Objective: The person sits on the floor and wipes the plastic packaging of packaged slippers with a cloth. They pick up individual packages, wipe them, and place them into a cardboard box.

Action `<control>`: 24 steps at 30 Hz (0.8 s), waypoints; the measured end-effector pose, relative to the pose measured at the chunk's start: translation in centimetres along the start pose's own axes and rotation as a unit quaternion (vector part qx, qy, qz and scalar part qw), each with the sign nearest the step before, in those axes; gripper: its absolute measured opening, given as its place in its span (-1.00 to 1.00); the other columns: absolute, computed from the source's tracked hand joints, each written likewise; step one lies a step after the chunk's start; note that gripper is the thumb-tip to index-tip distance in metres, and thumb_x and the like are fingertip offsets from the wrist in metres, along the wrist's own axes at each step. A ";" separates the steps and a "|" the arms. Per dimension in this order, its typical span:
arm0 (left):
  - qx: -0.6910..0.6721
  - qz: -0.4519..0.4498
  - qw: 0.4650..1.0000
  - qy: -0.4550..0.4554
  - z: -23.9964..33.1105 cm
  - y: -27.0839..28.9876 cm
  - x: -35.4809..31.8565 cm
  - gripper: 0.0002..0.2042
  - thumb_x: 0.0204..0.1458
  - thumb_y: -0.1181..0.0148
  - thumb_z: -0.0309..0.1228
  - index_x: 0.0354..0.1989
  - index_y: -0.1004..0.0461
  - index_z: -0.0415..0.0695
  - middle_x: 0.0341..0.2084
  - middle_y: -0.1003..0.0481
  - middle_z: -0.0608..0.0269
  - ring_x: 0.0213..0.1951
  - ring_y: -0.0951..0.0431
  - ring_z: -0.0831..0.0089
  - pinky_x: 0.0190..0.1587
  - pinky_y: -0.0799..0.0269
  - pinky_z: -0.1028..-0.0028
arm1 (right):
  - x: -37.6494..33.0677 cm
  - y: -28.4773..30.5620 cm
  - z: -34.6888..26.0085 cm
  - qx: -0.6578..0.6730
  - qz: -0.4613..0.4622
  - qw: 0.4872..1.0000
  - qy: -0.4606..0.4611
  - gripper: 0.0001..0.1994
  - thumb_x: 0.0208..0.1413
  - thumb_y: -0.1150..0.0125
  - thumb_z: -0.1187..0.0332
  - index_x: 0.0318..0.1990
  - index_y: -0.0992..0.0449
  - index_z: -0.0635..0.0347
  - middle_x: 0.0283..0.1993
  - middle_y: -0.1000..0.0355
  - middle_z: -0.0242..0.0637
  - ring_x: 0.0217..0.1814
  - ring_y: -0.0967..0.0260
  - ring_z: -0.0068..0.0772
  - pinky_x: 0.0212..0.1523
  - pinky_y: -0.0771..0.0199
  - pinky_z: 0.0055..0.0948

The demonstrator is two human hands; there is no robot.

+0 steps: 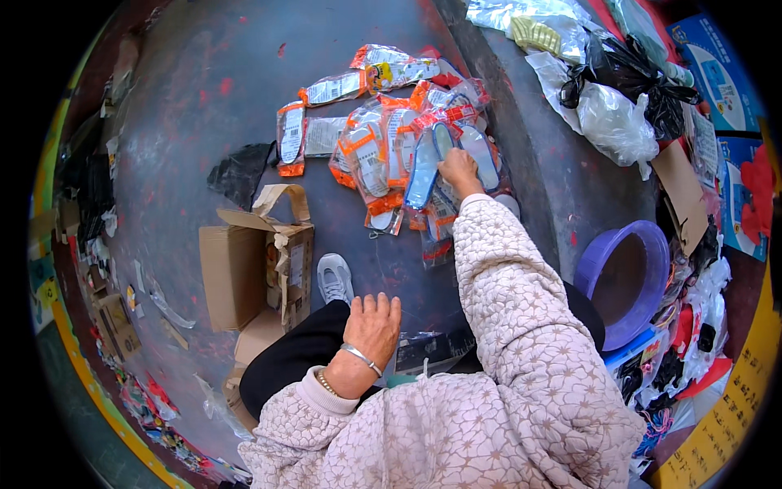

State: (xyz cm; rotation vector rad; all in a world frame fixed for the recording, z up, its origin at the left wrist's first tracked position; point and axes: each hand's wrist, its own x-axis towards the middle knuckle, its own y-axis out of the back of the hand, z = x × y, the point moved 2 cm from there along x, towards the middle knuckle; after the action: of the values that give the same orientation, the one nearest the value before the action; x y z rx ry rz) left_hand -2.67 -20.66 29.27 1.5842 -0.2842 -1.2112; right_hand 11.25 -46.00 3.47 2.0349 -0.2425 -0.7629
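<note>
On the floor ahead lies a pile of packaged insoles (364,159), flat pale soles in clear bags with orange and red headers. My right hand (460,173) reaches into the right side of this pile. Its fingers are closed at the edge of a blue-rimmed pair of insoles (423,169) in a clear bag; the fingertips are partly hidden. My left hand (373,332) rests near my left knee, fingers stretched out and holding nothing. A silver bangle (361,359) circles that wrist.
An opened cardboard box (234,277) stands left of my shoe (334,279). A black plastic sheet (240,174) lies beyond it. At my right are a purple tub (584,273), plastic bags (615,122) and blue boxes (717,73). Scraps and cartons line the left side.
</note>
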 end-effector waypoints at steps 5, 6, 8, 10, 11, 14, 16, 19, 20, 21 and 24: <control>0.009 0.082 0.996 -0.036 0.5 1.0 -0.1 -0.61 -0.02 -0.04 -0.37 0.02 -0.32 -0.18 -0.13 -0.40 0.09 -0.13 -0.40 0.26 -0.08 -0.25 0.30 | 0.8 4.3 2.7 0.063 -0.115 0.991 -0.028 -0.67 -0.14 -0.08 0.32 -0.21 -0.50 0.34 -0.14 -0.43 0.09 -0.06 -0.38 0.07 -0.06 -0.36 -0.18; 0.001 0.072 0.997 -0.032 0.7 0.8 -0.4 -0.62 -0.03 -0.04 -0.37 0.01 -0.32 -0.18 -0.15 -0.41 0.10 -0.14 -0.40 0.27 -0.09 -0.25 0.31 | 0.6 5.0 2.9 0.085 -0.131 0.987 -0.034 -0.67 -0.13 -0.03 0.36 -0.18 -0.50 0.32 -0.11 -0.42 0.08 -0.03 -0.36 0.09 -0.04 -0.34 -0.17; -0.014 0.060 0.998 -0.022 1.2 0.5 -0.7 -0.64 -0.03 -0.04 -0.38 -0.02 -0.33 -0.18 -0.20 -0.42 0.12 -0.16 -0.41 0.28 -0.12 -0.26 0.32 | 0.0 7.1 2.4 0.039 -0.033 0.997 -0.056 -0.68 -0.15 -0.09 0.34 -0.23 -0.50 0.35 -0.18 -0.45 0.07 -0.10 -0.40 0.05 -0.12 -0.38 -0.23; -0.003 0.034 0.999 -0.021 1.5 0.8 -0.9 -0.65 -0.04 -0.04 -0.39 -0.04 -0.33 -0.17 -0.26 -0.42 0.17 -0.20 -0.43 0.31 -0.16 -0.27 0.33 | -0.3 9.1 2.0 0.038 0.013 0.999 -0.025 -0.69 -0.15 -0.11 0.34 -0.26 -0.50 0.38 -0.25 -0.46 0.05 -0.16 -0.43 0.02 -0.19 -0.39 -0.25; 0.005 0.025 0.999 -0.028 1.6 1.2 -0.7 -0.66 -0.05 -0.05 -0.39 -0.04 -0.33 -0.16 -0.29 -0.42 0.19 -0.22 -0.44 0.32 -0.18 -0.27 0.33 | 0.5 10.1 2.9 0.058 0.013 0.998 0.010 -0.71 -0.13 -0.10 0.35 -0.27 -0.50 0.40 -0.27 -0.47 0.05 -0.20 -0.44 0.00 -0.22 -0.40 -0.24; -0.015 0.054 0.998 -0.024 1.1 1.5 -0.1 -0.65 -0.08 -0.07 -0.38 -0.05 -0.33 -0.10 -0.35 -0.41 0.24 -0.29 -0.46 0.33 -0.23 -0.29 0.33 | 1.0 13.2 2.0 0.339 -0.117 0.933 -0.019 -0.82 -0.05 -0.08 0.40 -0.33 -0.46 0.36 -0.47 -0.43 -0.23 -0.46 -0.41 -0.32 -0.42 -0.40 -0.29; -0.038 0.198 0.979 0.013 -0.5 1.8 -0.3 -0.65 -0.11 -0.09 -0.40 -0.06 -0.34 -0.04 -0.38 -0.42 0.25 -0.35 -0.49 0.34 -0.28 -0.32 0.30 | -1.4 17.1 -2.5 0.430 -0.175 0.886 0.005 -0.84 -0.03 -0.11 0.38 -0.31 -0.44 0.26 -0.48 -0.42 -0.32 -0.51 -0.38 -0.43 -0.49 -0.40 -0.38; -0.110 0.320 0.938 0.071 -3.5 6.4 -1.0 -0.60 -0.12 -0.03 -0.50 -0.02 -0.31 -0.12 -0.44 -0.47 0.15 -0.40 -0.51 0.24 -0.38 -0.41 0.28 | -5.2 21.7 -7.1 0.480 -0.232 0.841 0.091 -0.87 0.00 -0.13 0.38 -0.31 -0.45 0.20 -0.44 -0.42 -0.37 -0.54 -0.36 -0.52 -0.58 -0.40 -0.47; -0.177 0.364 0.910 0.092 -4.5 7.3 -1.8 -0.60 -0.10 -0.01 -0.51 0.01 -0.30 -0.15 -0.37 -0.48 0.06 -0.38 -0.50 0.19 -0.35 -0.43 0.32 | -7.3 22.8 -9.4 0.492 -0.224 0.834 0.111 -0.86 -0.01 -0.14 0.38 -0.28 -0.45 0.20 -0.45 -0.42 -0.38 -0.53 -0.37 -0.57 -0.56 -0.42 -0.54; -0.292 0.398 0.866 0.080 -5.8 7.3 -1.9 -0.61 0.00 -0.02 -0.42 0.06 -0.27 -0.16 -0.27 -0.48 0.08 -0.33 -0.52 0.24 -0.34 -0.43 0.35 | -9.6 24.1 -11.1 0.491 -0.261 0.821 0.131 -0.85 -0.01 -0.13 0.38 -0.28 -0.45 0.21 -0.45 -0.42 -0.38 -0.52 -0.37 -0.58 -0.55 -0.43 -0.57; -0.718 0.289 0.626 0.090 -8.2 8.3 -0.7 -0.52 0.10 -0.01 -0.18 0.16 -0.19 -0.13 -0.03 -0.39 0.18 -0.04 -0.42 0.29 -0.04 -0.35 0.38 | -13.6 25.5 -13.0 0.511 -0.291 0.791 0.167 -0.84 -0.01 -0.13 0.39 -0.26 -0.45 0.23 -0.43 -0.42 -0.37 -0.49 -0.39 -0.61 -0.53 -0.45 -0.62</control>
State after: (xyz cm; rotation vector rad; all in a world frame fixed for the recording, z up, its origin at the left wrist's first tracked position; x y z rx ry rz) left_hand 6.77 -18.64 35.86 0.0885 0.2960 -0.3832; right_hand 11.49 -45.13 35.16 3.3323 0.2794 -0.6565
